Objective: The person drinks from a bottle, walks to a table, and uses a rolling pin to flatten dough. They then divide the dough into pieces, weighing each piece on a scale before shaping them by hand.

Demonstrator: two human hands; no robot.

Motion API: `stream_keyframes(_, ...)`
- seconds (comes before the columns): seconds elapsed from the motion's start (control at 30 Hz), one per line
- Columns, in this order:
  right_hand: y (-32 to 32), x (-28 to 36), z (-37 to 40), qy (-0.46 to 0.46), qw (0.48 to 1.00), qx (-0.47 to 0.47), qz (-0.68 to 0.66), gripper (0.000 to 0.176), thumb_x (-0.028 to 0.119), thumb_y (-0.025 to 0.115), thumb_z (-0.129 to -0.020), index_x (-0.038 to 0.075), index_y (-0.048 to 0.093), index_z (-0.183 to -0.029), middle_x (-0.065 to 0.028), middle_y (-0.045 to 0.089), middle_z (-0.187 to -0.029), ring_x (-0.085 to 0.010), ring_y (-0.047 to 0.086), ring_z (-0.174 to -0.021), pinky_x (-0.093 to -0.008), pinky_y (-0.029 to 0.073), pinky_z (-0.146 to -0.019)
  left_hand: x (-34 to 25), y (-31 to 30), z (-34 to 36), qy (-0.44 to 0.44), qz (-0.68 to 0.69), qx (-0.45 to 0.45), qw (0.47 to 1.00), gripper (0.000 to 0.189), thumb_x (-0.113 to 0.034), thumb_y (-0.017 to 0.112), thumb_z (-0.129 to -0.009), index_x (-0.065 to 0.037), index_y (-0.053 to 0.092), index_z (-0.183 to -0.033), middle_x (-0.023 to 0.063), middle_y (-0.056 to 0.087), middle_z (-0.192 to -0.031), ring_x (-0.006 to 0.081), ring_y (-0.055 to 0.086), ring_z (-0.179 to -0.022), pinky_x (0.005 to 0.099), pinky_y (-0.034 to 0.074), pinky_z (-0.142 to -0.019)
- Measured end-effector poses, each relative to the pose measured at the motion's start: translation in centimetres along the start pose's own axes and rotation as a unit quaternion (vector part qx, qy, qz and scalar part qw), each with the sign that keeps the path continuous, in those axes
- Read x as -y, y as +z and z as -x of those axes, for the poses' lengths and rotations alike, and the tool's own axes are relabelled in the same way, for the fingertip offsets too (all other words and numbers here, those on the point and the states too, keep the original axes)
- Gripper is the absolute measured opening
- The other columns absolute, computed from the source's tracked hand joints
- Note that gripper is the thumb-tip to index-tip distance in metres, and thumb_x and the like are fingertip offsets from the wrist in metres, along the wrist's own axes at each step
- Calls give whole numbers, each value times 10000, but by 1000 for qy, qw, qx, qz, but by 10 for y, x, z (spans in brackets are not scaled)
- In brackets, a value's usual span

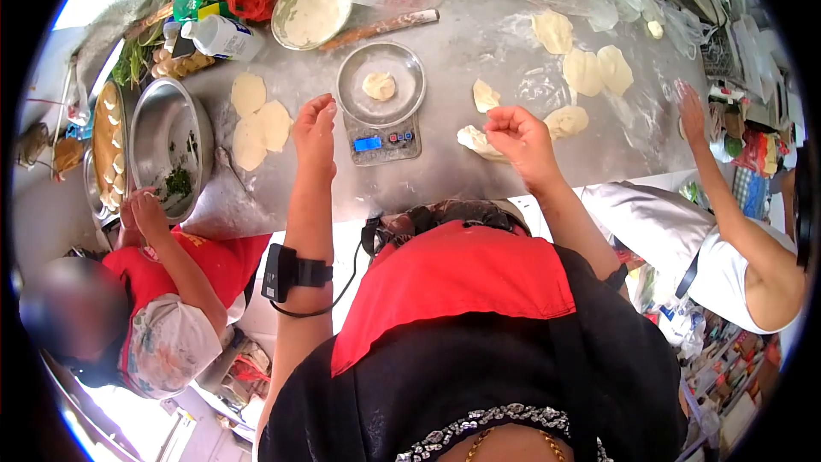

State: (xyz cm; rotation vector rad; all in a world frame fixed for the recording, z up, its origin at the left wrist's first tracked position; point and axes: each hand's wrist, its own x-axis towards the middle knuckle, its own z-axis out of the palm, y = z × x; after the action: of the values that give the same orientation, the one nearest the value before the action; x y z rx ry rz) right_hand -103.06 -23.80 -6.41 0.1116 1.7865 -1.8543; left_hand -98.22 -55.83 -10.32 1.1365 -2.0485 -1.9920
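A lump of dough [379, 86] sits in a round metal pan [344, 85] on a digital scale [386, 145] with a lit blue display. My left hand [315, 135] is raised just left of the scale, fingers curled together, with nothing visible in them. On the right, my right hand [520, 144] is closed in a pinch beside a strip of dough [479, 142] on the table; what its fingertips hold, if anything, is hidden. A small cut piece of dough [486, 96] lies just beyond that hand.
Flattened dough rounds [250, 94] lie left, more rounds [583, 74] right. Behind the scale are a rolling pin [385, 27] and a flour bowl [312, 13]. A person in red [192, 274] stands left by a steel basin [141, 133]; another person's hand [691, 111] rests right.
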Motion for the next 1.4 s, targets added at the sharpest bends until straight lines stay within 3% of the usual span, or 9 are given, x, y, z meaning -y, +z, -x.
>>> stream_keyframes(0.13,5,7,-4,-1,1000,10,-8,262,12,626,-824,7,590,-1083,-43,618,-953,-98,574,-897,-246,453,-841,-1,3,-1,-3,1,13,1000,327,-208,614,-863,-66,588,-1156,17,618,-1119,116,548,-1058,299,379,-886)
stream_keyframes(0.23,6,8,-6,-1,1000,12,-7,259,13,627,-823,10,591,-1080,-41,619,-949,-98,574,-898,-245,452,-842,-7,10,3,15,15,8,1000,279,-147,598,-870,-24,608,-1120,11,620,-1017,92,511,-870,251,404,-772)
stream_keyframes(0.63,-2,6,-8,2,1000,-5,-8,250,9,629,-816,3,593,-1063,-51,622,-938,-104,579,-883,-252,466,-821,-4,23,-9,37,-39,33,998,328,-176,616,-856,-5,599,-1135,82,640,-1054,177,582,-949,303,449,-843)
stream_keyframes(0.83,15,4,-19,-19,999,9,-35,223,-3,642,-809,-5,596,-1027,-50,626,-920,-95,585,-834,-248,487,-768,-9,67,-28,150,-513,64,843,443,-249,692,-737,-33,606,-1114,199,624,-1061,313,605,-967,380,483,-840)
stream_keyframes(0.93,29,11,-28,-52,996,15,-65,226,2,654,-804,0,597,-1023,-37,627,-909,-86,583,-816,-247,488,-758,-19,80,-17,169,-420,61,890,321,-107,649,-739,-4,607,-1041,123,657,-992,212,633,-906,322,492,-795)
stream_keyframes(1.1,40,6,-47,-90,994,18,-55,248,40,690,-799,23,604,-1030,-34,623,-931,-89,580,-837,-246,486,-753,-27,101,36,115,-101,216,964,359,3,600,-730,-11,555,-1086,85,626,-965,171,605,-904,267,479,-793)
stream_keyframes(1.2,33,11,-45,-187,961,-75,188,287,86,715,-803,48,607,-1066,-37,614,-980,-96,570,-878,-241,488,-737,-30,101,44,75,-7,244,967,380,8,601,-727,-16,550,-1102,41,607,-983,136,580,-929,253,466,-813)
stream_keyframes(1.33,35,19,-29,57,981,71,-172,373,186,698,-826,66,586,-1160,-36,610,-1036,-102,569,-872,-241,496,-661,-34,107,56,101,-6,329,939,433,-39,634,-725,-34,553,-1151,70,592,-1075,169,553,-1028,301,446,-888)
stream_keyframes(1.4,20,8,-30,35,989,89,-116,381,174,664,-843,71,563,-1196,-42,611,-1064,-104,579,-892,-234,496,-653,-40,105,58,226,-174,288,914,479,-109,676,-728,-51,553,-1188,130,565,-1189,244,497,-1143,364,405,-964)
